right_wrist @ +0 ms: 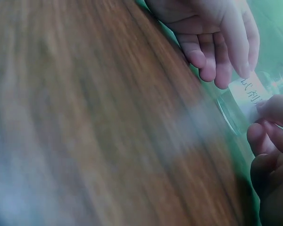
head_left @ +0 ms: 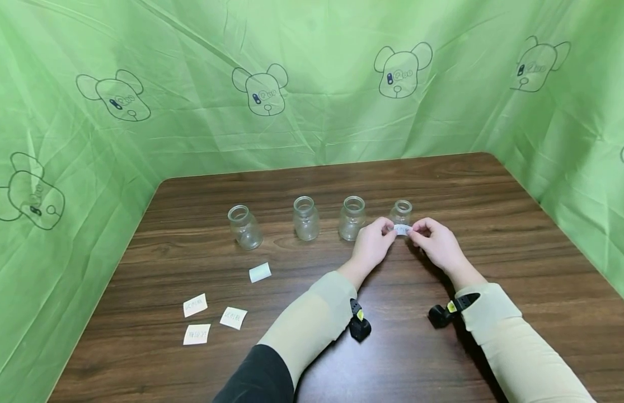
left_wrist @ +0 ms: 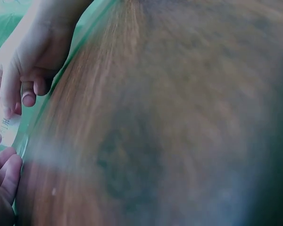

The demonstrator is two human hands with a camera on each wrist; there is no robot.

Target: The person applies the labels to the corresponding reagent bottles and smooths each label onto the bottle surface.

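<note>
At the right end of a row of glass jars, both hands meet at the smallest jar [head_left: 402, 207]. My left hand [head_left: 372, 244] pinches the left end of a small white paper label [head_left: 402, 230]. The opposite end is between the thumb and fingers of my right hand [head_left: 439, 246]. The label lies across the front of the jar, overlapping its glass in the right wrist view, where handwritten characters show on the paper label [right_wrist: 246, 92]. Fingers hide part of the jar's sides.
Three more open glass jars [head_left: 245, 228], [head_left: 306, 219], [head_left: 352, 219] stand left of the hands. Several white paper labels [head_left: 260, 272], [head_left: 233, 318] lie at the left on the brown wooden table [head_left: 392, 364]. Green curtains [head_left: 322, 129] surround its back and sides.
</note>
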